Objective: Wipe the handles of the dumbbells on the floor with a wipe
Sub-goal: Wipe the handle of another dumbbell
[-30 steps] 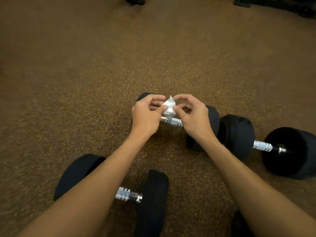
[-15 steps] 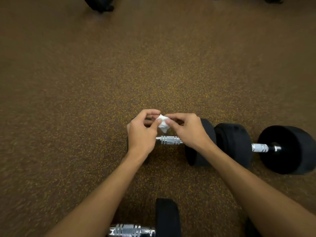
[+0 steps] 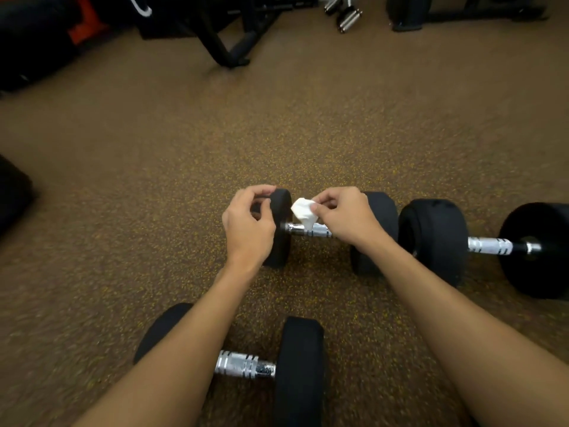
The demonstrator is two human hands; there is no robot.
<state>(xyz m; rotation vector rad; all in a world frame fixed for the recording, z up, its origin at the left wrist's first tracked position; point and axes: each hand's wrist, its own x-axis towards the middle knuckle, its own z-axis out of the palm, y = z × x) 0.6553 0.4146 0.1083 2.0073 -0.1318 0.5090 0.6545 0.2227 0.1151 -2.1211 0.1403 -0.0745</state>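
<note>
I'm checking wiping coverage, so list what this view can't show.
Head view only:
- middle dumbbell's handle: right part hidden by the right hand.
- near dumbbell's handle: left part hidden by the left forearm.
- wipe: contact with the handle unclear.
- left hand: fingertips behind the weight plate.

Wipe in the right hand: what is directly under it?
Under the wipe lies the middle dumbbell's chrome handle, its tip touching the bar. The right hand covers the handle's right end; the left hand is off the wipe.

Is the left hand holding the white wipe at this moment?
No, the wipe is pinched by the right hand above the handle, while the left hand rests on the black weight.
</note>
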